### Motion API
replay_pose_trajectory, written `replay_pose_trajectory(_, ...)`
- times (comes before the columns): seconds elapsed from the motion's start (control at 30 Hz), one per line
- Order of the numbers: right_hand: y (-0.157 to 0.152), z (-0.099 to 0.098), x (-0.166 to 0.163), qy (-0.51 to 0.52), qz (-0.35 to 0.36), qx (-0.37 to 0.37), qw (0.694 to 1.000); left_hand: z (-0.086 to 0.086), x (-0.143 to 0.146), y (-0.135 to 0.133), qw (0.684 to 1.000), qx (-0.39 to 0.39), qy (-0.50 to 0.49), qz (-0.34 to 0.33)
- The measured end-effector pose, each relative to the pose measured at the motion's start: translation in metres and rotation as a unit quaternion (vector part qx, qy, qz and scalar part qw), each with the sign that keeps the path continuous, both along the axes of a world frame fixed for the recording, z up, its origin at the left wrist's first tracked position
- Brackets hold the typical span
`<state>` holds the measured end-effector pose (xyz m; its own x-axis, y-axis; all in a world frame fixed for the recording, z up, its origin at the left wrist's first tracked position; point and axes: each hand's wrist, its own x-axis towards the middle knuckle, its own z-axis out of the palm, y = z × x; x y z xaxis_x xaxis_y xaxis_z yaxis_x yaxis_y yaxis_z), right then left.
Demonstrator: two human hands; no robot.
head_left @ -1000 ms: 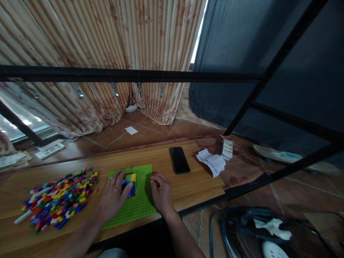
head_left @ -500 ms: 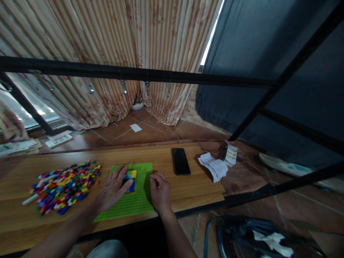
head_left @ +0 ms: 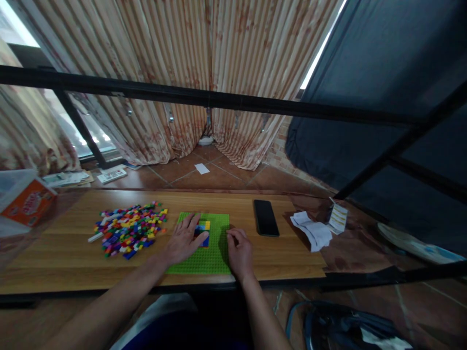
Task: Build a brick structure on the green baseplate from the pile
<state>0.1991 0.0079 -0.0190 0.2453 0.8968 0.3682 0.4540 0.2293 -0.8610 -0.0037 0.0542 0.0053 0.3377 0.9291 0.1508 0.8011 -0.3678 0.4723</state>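
Note:
A green studded baseplate [head_left: 215,257] lies on the wooden table. On it sits a small flat build of blue and yellow bricks [head_left: 205,238], partly covered by my left hand [head_left: 184,243]. That hand rests over the build's left side with its fingers stretched forward and its thumb across the blue part. My right hand [head_left: 240,250] lies at the baseplate's right edge, fingers curled in and pressed together; whether anything is inside them is hidden. To the left spreads a loose pile of many-coloured toy bricks [head_left: 133,226].
A black phone [head_left: 266,218] lies right of the baseplate on the table [head_left: 292,267]. Beyond it are crumpled white papers [head_left: 312,231] and a small printed box [head_left: 337,218]. A plastic tub with an orange label [head_left: 29,201] stands far left. A black metal rail [head_left: 241,101] crosses beyond the table.
The camera view has turned left, so everything appears further right and the plastic tub has come into view. Both hands keep about the same pose and place on the baseplate.

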Motion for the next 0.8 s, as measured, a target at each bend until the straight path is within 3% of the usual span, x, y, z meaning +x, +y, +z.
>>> replay_pose_trajectory(0.13,-0.001,-0.002,0.003,0.004,0.008,-0.012,1.0,0.005,0.0,-0.005,0.991,-0.061,-0.121,0.012)
replay_pose_trajectory(0.3,0.002,-0.002,0.009,-0.015,0.012,-0.037,0.999,0.002,-0.019,-0.016,0.942,-0.083,-0.321,0.044)
replay_pose_trajectory(0.47,-0.005,0.008,-0.011,-0.076,0.013,-0.047,0.996,0.001,-0.047,-0.041,0.903,-0.112,-0.412,0.054)
replay_pose_trajectory(0.63,-0.005,0.02,-0.046,-0.204,0.085,-0.035,0.975,0.0,-0.067,-0.061,0.883,-0.151,-0.442,0.04)
replay_pose_trajectory(0.8,0.01,0.016,-0.058,-0.288,0.138,-0.027,0.947,0.003,-0.091,-0.073,0.926,-0.086,-0.356,0.095)
